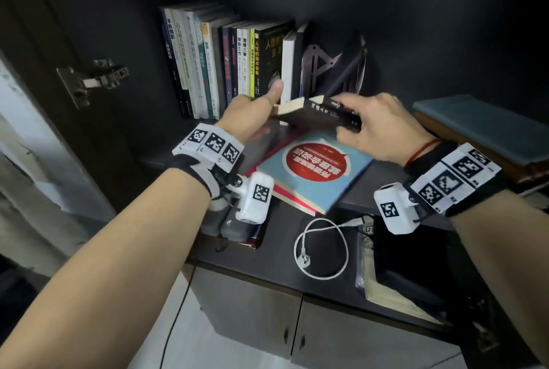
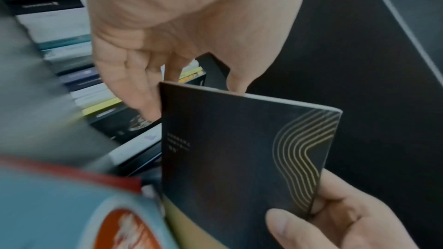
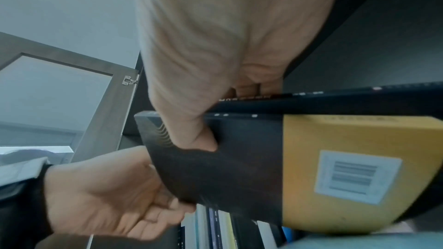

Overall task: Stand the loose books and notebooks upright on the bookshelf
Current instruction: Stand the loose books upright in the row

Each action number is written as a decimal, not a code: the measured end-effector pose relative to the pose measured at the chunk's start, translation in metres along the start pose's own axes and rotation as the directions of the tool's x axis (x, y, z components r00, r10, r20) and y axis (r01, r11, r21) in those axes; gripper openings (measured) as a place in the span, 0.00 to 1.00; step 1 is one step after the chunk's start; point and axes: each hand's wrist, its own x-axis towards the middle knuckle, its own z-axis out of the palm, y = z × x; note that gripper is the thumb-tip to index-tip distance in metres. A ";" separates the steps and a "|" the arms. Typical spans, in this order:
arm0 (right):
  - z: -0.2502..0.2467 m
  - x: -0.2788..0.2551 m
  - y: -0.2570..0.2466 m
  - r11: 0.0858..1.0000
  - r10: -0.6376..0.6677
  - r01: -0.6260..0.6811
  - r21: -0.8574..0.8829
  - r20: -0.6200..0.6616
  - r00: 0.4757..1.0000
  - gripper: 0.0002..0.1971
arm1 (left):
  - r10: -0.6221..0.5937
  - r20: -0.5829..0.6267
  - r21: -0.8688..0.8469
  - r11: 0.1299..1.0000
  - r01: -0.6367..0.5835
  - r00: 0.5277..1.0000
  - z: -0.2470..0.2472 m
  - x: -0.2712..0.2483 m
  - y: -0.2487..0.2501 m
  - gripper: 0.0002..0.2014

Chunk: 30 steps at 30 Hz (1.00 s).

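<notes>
A black book (image 1: 318, 114) with gold wavy lines (image 2: 239, 158) and a yellow back panel (image 3: 335, 168) hangs level above the shelf, in front of the upright row of books (image 1: 225, 65). My left hand (image 1: 261, 110) cups its left end, fingers curled under the corner and thumb raised. My right hand (image 1: 365, 122) grips the right end, thumb pressed on the cover (image 3: 203, 139) and fingers over the spine. Directly below lies a blue book with a red circle (image 1: 315, 169), flat on a red book (image 1: 276, 190).
A black metal bookend (image 1: 320, 68) stands right of the upright row, with a dark book leaning on it. More books lie stacked flat at the right (image 1: 481, 131). A white cable (image 1: 320, 249) and a dark case lie on the lower ledge. A door hinge (image 1: 95, 80) sticks out at the left.
</notes>
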 end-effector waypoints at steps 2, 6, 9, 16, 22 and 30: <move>0.003 0.013 -0.005 1.000 -0.021 0.021 -0.006 -0.034 0.999 0.19 | 0.067 -0.060 -0.114 0.991 -0.073 0.996 -0.011 0.008 0.013 0.26; 0.003 0.039 -0.018 0.997 0.038 -0.027 0.069 -0.164 0.986 0.18 | 0.129 0.006 -0.283 0.951 -0.122 0.992 -0.031 0.023 0.027 0.53; 0.006 0.064 -0.029 0.922 0.175 -0.042 0.384 -0.318 0.932 0.19 | 0.162 0.177 -0.240 0.964 -0.117 0.971 -0.033 0.030 0.031 0.61; 0.042 0.106 -0.052 0.697 0.396 -0.255 0.670 -0.063 0.916 0.17 | 0.196 0.233 -0.283 0.951 -0.127 0.952 -0.033 0.065 0.031 0.60; 0.033 0.121 -0.050 0.694 0.516 -0.443 0.568 0.037 0.856 0.10 | 0.173 0.306 -0.238 0.966 -0.101 0.936 -0.032 0.095 0.027 0.42; 0.052 0.156 -0.068 0.742 0.604 -0.454 0.492 -0.199 0.772 0.11 | 0.230 0.305 -0.160 0.969 -0.188 0.924 -0.026 0.115 0.025 0.51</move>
